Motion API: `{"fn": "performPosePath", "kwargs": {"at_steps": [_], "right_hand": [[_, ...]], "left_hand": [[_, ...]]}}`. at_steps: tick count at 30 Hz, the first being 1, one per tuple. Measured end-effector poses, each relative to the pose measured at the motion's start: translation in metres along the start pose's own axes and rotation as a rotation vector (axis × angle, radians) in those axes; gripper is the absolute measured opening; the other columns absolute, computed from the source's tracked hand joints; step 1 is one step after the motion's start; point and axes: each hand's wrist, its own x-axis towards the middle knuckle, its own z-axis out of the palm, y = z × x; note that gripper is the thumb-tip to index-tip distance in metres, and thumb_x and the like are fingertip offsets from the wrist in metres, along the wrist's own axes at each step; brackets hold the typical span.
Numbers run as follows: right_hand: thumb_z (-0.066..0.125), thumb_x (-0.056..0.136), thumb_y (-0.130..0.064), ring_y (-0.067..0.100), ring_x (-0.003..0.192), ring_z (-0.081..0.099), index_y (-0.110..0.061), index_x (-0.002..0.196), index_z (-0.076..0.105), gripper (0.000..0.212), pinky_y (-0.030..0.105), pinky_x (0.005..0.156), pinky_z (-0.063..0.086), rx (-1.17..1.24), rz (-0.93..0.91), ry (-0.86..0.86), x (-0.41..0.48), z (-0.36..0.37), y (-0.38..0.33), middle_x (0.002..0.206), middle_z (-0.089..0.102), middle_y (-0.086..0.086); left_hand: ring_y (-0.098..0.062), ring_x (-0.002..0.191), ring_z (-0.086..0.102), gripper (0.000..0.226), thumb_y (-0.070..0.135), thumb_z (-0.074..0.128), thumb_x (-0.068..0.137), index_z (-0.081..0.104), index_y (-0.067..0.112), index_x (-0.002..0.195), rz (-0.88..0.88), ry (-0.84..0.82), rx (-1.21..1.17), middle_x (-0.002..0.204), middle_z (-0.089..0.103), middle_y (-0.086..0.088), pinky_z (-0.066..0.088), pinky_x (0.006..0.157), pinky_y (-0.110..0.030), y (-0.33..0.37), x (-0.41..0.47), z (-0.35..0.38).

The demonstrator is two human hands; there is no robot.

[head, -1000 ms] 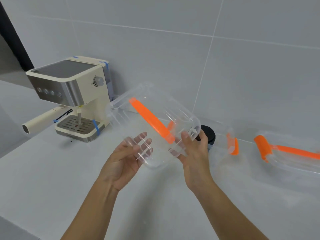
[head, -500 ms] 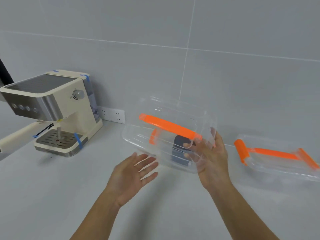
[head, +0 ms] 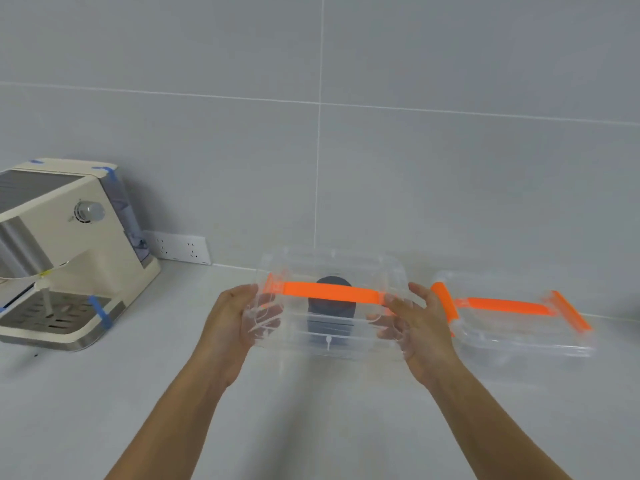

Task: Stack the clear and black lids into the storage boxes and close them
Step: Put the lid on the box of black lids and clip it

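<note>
A clear storage box (head: pixel 332 306) with an orange handle (head: pixel 332 292) across its top is held by both ends, low over the grey bench (head: pixel 104 410); contact with the bench cannot be told. The left hand (head: pixel 232 327) is wrapped on the left end, grip closed on the wall, fingers (head: pixel 266 315) seen through the plastic. The right hand (head: pixel 420 327) is clamped on the right end likewise. A black lid stack (head: pixel 332 306) is seen through the box, inside or behind unclear. A second clear box (head: pixel 519 323) with orange latches lies just right. An espresso machine (head: pixel 69 251) stands far left, beside a wall socket (head: pixel 180 247).
</note>
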Motion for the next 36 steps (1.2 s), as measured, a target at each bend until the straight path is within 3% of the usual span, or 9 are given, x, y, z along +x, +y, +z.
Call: {"fn": "performPosePath", "kwargs": {"at_steps": [8, 12, 16, 20, 22, 24, 29, 33, 36], "right_hand": [[0.063, 0.08, -0.013, 0.023, 0.082, 0.059, -0.012, 0.105, 0.059, 0.025, 0.036, 0.072, 0.047, -0.155, 0.095, 0.024, 0.037, -0.013, 0.003, 0.094, 0.062, 0.008], [0.063, 0.082, -0.019, 0.018, 0.097, 0.057, -0.019, 0.108, 0.053, 0.028, 0.034, 0.079, 0.045, -0.262, 0.141, -0.021, 0.057, -0.008, 0.002, 0.105, 0.061, -0.004], [0.064, 0.082, -0.022, 0.021, 0.124, 0.043, -0.017, 0.138, 0.032, 0.065, 0.044, 0.105, 0.036, -0.287, 0.218, -0.066, 0.077, -0.007, 0.003, 0.134, 0.045, -0.001], [0.062, 0.084, -0.024, 0.021, 0.124, 0.037, -0.015, 0.144, 0.019, 0.074, 0.035, 0.093, 0.036, -0.321, 0.254, -0.038, 0.087, -0.001, 0.007, 0.145, 0.033, 0.003], [0.061, 0.085, -0.023, 0.019, 0.115, 0.039, -0.015, 0.143, 0.022, 0.071, 0.031, 0.082, 0.041, -0.338, 0.251, -0.035, 0.091, 0.003, 0.008, 0.137, 0.037, 0.003], [0.06, 0.086, -0.023, 0.016, 0.104, 0.039, -0.014, 0.14, 0.026, 0.065, 0.025, 0.063, 0.04, -0.371, 0.244, -0.028, 0.091, 0.006, 0.01, 0.12, 0.039, -0.001], [0.06, 0.084, -0.021, 0.027, 0.114, 0.052, -0.016, 0.126, 0.045, 0.045, 0.039, 0.08, 0.049, -0.454, 0.253, 0.006, 0.093, 0.006, 0.016, 0.128, 0.054, 0.007], [0.06, 0.083, -0.02, 0.025, 0.112, 0.053, -0.02, 0.125, 0.047, 0.044, 0.036, 0.077, 0.048, -0.488, 0.243, 0.013, 0.088, 0.007, 0.021, 0.124, 0.056, 0.004], [0.059, 0.083, -0.021, 0.021, 0.106, 0.054, -0.023, 0.122, 0.048, 0.041, 0.029, 0.065, 0.044, -0.511, 0.22, 0.014, 0.085, 0.005, 0.024, 0.12, 0.057, 0.001]], "left_hand": [[-0.021, 0.093, 0.052, 0.013, 0.018, 0.05, 0.091, 0.061, 0.01, 0.091, -0.038, 0.113, 0.169, 0.097, 0.06, -0.003, 0.039, 0.067, -0.026, -0.014, 0.039, 0.018], [-0.021, 0.101, 0.052, 0.01, 0.02, 0.054, 0.089, 0.064, 0.018, 0.088, -0.038, 0.145, 0.248, 0.096, 0.062, 0.004, 0.037, 0.074, -0.028, -0.011, 0.064, 0.027], [-0.025, 0.124, 0.043, 0.046, 0.023, 0.058, 0.088, 0.048, 0.011, 0.131, -0.082, 0.174, 0.353, 0.13, 0.048, -0.003, 0.032, 0.098, -0.034, -0.012, 0.086, 0.031], [-0.017, 0.08, 0.048, 0.008, 0.013, 0.051, 0.091, 0.056, 0.009, 0.087, -0.09, 0.182, 0.417, 0.102, 0.051, -0.013, 0.038, 0.074, -0.029, -0.011, 0.098, 0.024], [-0.024, 0.08, 0.044, 0.016, 0.011, 0.049, 0.092, 0.056, -0.003, 0.095, -0.092, 0.179, 0.472, 0.111, 0.051, -0.033, 0.04, 0.081, -0.045, -0.009, 0.103, 0.02], [-0.03, 0.086, 0.04, 0.032, 0.011, 0.046, 0.093, 0.051, -0.013, 0.114, -0.103, 0.176, 0.512, 0.119, 0.05, -0.036, 0.039, 0.093, -0.056, -0.012, 0.109, 0.016], [-0.029, 0.085, 0.041, 0.023, 0.009, 0.039, 0.093, 0.053, -0.005, 0.104, -0.1, 0.12, 0.612, 0.096, 0.049, -0.014, 0.03, 0.077, -0.037, -0.021, 0.114, 0.012], [-0.032, 0.091, 0.05, 0.036, 0.005, 0.038, 0.091, 0.053, -0.001, 0.123, -0.098, 0.105, 0.664, 0.114, 0.057, -0.024, 0.033, 0.076, -0.034, -0.028, 0.116, 0.006], [-0.022, 0.08, 0.048, 0.033, 0.019, 0.041, 0.094, 0.057, 0.004, 0.118, -0.065, 0.08, 0.693, 0.092, 0.056, -0.008, 0.035, 0.073, -0.031, -0.032, 0.116, 0.003]]}}
